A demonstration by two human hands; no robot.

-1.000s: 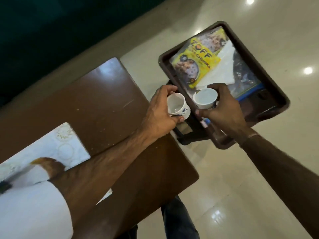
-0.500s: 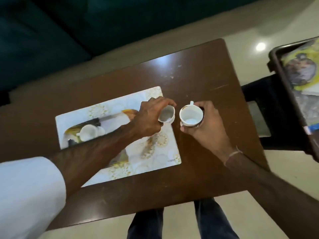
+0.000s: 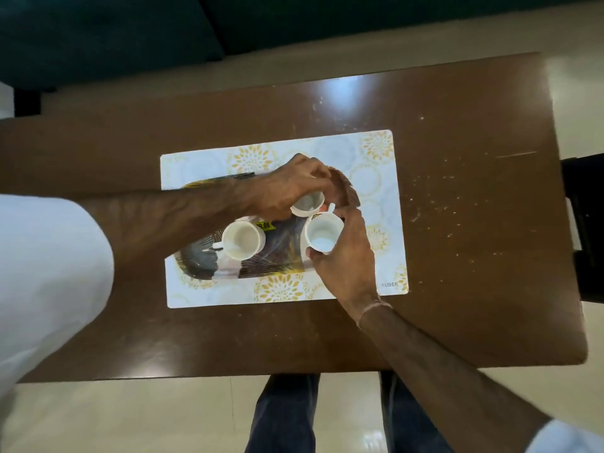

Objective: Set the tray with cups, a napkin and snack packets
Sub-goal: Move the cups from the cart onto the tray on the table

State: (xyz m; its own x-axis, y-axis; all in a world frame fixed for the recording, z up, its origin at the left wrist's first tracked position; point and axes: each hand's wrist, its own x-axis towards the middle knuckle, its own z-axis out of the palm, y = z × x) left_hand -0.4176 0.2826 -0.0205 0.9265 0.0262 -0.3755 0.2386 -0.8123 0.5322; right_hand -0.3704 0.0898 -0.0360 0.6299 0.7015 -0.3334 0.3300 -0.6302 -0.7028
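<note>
An oval patterned tray [image 3: 277,259], dark with gold lines, lies on a white placemat [image 3: 385,178] with yellow flower prints. One white cup [image 3: 243,239] stands on the tray by itself, its handle to the left. My left hand [image 3: 287,188] grips a second white cup [image 3: 307,204] from above, at the tray's right part. My right hand [image 3: 346,256] holds a third white cup [image 3: 322,235] by its side, just in front of the second, touching or nearly touching it. A yellow price sticker [image 3: 265,225] shows on the tray between the cups.
The placemat lies on a brown wooden table [image 3: 474,223] with pale specks to the right. A dark stool edge [image 3: 585,223] shows past the table's right end. A dark sofa [image 3: 114,34] runs behind the table. My legs are below the near table edge.
Both hands carried their cups from the tray on the stool at the right, across the table, to the oval tray on the placemat. The view swung left.
</note>
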